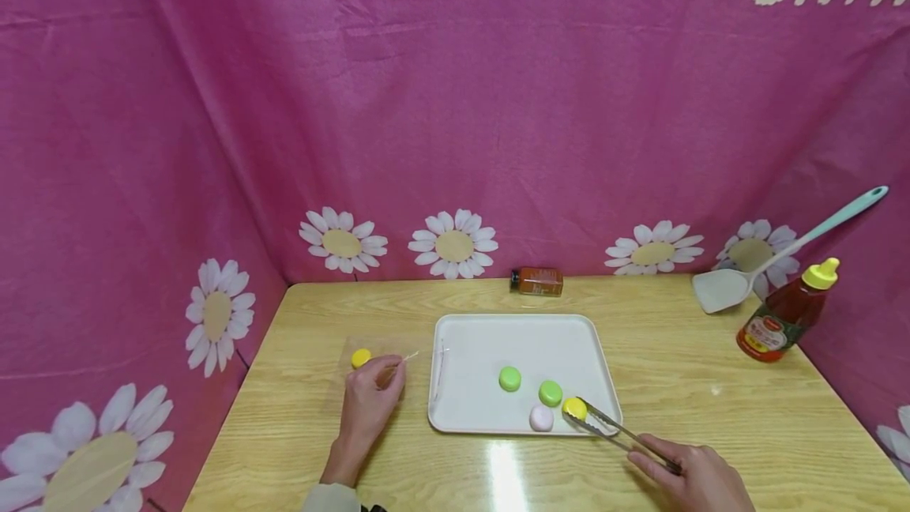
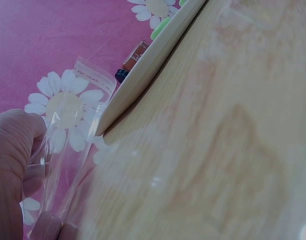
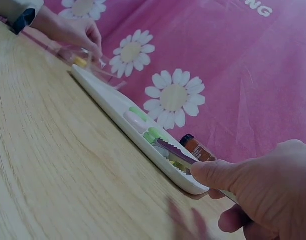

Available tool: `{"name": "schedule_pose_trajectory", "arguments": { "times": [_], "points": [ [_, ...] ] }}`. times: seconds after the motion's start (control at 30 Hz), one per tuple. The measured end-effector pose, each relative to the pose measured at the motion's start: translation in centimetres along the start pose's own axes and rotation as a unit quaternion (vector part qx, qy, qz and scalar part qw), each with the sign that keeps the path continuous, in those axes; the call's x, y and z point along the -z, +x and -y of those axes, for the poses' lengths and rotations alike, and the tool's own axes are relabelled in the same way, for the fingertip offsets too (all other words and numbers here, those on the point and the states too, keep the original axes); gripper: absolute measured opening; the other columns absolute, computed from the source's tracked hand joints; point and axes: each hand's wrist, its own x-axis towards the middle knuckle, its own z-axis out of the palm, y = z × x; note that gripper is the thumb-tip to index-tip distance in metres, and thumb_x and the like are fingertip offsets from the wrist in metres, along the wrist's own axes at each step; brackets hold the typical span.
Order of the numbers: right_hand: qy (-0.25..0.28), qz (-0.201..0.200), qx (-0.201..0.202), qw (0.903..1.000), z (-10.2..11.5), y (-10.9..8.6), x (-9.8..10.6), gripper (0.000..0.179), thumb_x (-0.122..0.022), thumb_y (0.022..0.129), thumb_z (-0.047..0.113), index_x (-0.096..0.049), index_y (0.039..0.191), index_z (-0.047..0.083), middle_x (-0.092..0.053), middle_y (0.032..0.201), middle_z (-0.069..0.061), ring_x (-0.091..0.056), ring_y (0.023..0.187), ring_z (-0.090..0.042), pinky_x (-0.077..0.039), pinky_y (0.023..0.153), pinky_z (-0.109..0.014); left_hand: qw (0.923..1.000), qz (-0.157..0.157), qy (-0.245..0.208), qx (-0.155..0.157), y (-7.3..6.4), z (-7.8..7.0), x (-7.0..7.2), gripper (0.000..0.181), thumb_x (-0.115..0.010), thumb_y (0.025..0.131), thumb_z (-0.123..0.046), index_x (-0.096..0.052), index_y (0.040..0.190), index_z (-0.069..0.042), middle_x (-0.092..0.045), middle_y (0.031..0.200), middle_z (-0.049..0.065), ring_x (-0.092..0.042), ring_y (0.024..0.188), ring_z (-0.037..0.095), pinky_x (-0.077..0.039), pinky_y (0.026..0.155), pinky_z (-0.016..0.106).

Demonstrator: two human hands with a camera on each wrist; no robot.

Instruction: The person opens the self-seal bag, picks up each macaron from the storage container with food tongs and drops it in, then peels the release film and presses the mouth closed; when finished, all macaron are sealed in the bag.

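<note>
My left hand [image 1: 370, 405] pinches the edge of a clear plastic bag [image 2: 95, 76] to the left of the white tray [image 1: 469, 338]. A yellow macaron [image 1: 361, 358] shows at the bag, beside the fingers. My right hand [image 1: 704, 479] grips metal tongs [image 1: 627, 437] near the tray's front right corner. Their serrated tips lie on either side of another yellow macaron [image 1: 573, 409] on the tray. Close by sit a pale pink macaron [image 1: 542, 418], a green macaron [image 1: 550, 393] and a second green macaron [image 1: 509, 378].
Behind the tray a small brown bottle [image 1: 538, 281] lies on its side. At the right stand a red sauce bottle [image 1: 778, 318] with a yellow cap and a spatula [image 1: 721, 289] leaning on the pink curtain [image 1: 554, 117]. Curtain surrounds the wooden table [image 1: 668, 338].
</note>
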Motion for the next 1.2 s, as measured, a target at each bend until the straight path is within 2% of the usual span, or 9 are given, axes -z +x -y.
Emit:
{"name": "schedule_pose_trajectory", "arguments": {
  "times": [0.13, 0.53, 0.6, 0.7, 0.77, 0.83, 1.03, 1.2],
  "points": [
    [-0.003, -0.012, 0.008, 0.9999, -0.1, -0.2, -0.1, 0.053, -0.074, 0.094, 0.049, -0.076, 0.125, 0.006, -0.045, 0.057, 0.006, -0.043, 0.056, -0.014, -0.035, 0.056, -0.029, 1.0000, 0.001, -0.004, -0.002, 0.0, 0.0, 0.0, 0.010, -0.084, 0.085, -0.001, -0.081, 0.093, -0.005, -0.080, 0.093, 0.008, -0.077, 0.088, 0.022, -0.064, 0.076, 0.042],
    [0.006, -0.024, 0.020, 0.9995, -0.7, 0.1, -0.5, 0.046, -0.077, 0.094, 0.042, -0.077, 0.124, 0.006, -0.049, 0.058, 0.008, -0.042, 0.055, -0.011, -0.034, 0.056, -0.025, 1.0000, 0.004, -0.003, 0.008, 0.0, 0.1, -0.1, 0.012, -0.085, 0.084, 0.000, -0.081, 0.095, -0.005, -0.080, 0.094, 0.007, -0.077, 0.089, 0.023, -0.064, 0.078, 0.044],
    [0.010, -0.022, 0.017, 0.9996, -0.8, 0.2, -0.5, 0.047, -0.077, 0.094, 0.042, -0.077, 0.124, 0.006, -0.059, 0.062, 0.007, -0.045, 0.058, -0.011, -0.035, 0.058, -0.026, 1.0000, 0.004, -0.002, 0.008, 0.0, 0.1, -0.1, 0.012, -0.085, 0.085, 0.000, -0.081, 0.094, -0.005, -0.080, 0.094, 0.007, -0.077, 0.089, 0.023, -0.064, 0.078, 0.044],
    [0.017, -0.020, 0.014, 0.9996, -1.1, 0.5, -0.6, 0.048, -0.078, 0.093, 0.042, -0.077, 0.124, 0.006, -0.076, 0.079, -0.003, -0.051, 0.063, -0.012, -0.039, 0.061, -0.027, 1.0000, 0.001, 0.000, 0.005, 0.0, 0.1, 0.0, 0.011, -0.085, 0.084, 0.000, -0.081, 0.094, -0.005, -0.080, 0.093, 0.007, -0.077, 0.089, 0.023, -0.064, 0.078, 0.044],
    [0.022, -0.023, 0.015, 0.9994, -1.3, 0.5, -0.6, 0.048, -0.078, 0.093, 0.042, -0.077, 0.123, 0.005, -0.080, 0.095, -0.009, -0.053, 0.067, -0.012, -0.041, 0.062, -0.028, 1.0000, 0.000, 0.002, 0.002, -0.1, 0.1, 0.0, 0.011, -0.085, 0.084, 0.000, -0.081, 0.093, -0.005, -0.080, 0.093, 0.008, -0.077, 0.088, 0.023, -0.064, 0.077, 0.043],
    [0.024, -0.028, 0.018, 0.9992, -1.5, 0.5, -0.7, 0.047, -0.079, 0.092, 0.042, -0.077, 0.122, 0.006, -0.080, 0.103, -0.013, -0.057, 0.070, -0.011, -0.046, 0.064, -0.028, 1.0000, -0.001, 0.003, 0.001, -0.1, 0.0, 0.0, 0.011, -0.085, 0.084, 0.000, -0.081, 0.093, -0.005, -0.080, 0.093, 0.008, -0.077, 0.088, 0.023, -0.064, 0.077, 0.043],
    [0.026, -0.048, 0.029, 0.9981, -2.1, 0.5, -0.8, 0.044, -0.080, 0.091, 0.041, -0.079, 0.120, 0.008, -0.079, 0.105, -0.013, -0.069, 0.079, -0.007, -0.056, 0.068, -0.031, 1.0000, 0.002, 0.005, 0.005, -0.1, -0.1, 0.1, 0.010, -0.084, 0.085, -0.001, -0.080, 0.093, -0.005, -0.080, 0.093, 0.009, -0.077, 0.088, 0.023, -0.064, 0.077, 0.043],
    [0.028, -0.077, 0.047, 0.9955, -2.5, 0.5, -0.7, 0.039, -0.082, 0.090, 0.038, -0.081, 0.116, 0.009, -0.080, 0.100, -0.011, -0.065, 0.073, -0.006, -0.056, 0.065, -0.030, 1.0000, 0.002, 0.001, 0.000, 0.0, -0.1, 0.0, 0.010, -0.084, 0.085, -0.001, -0.080, 0.093, -0.005, -0.080, 0.093, 0.009, -0.077, 0.088, 0.023, -0.064, 0.077, 0.043]
  ]
}}
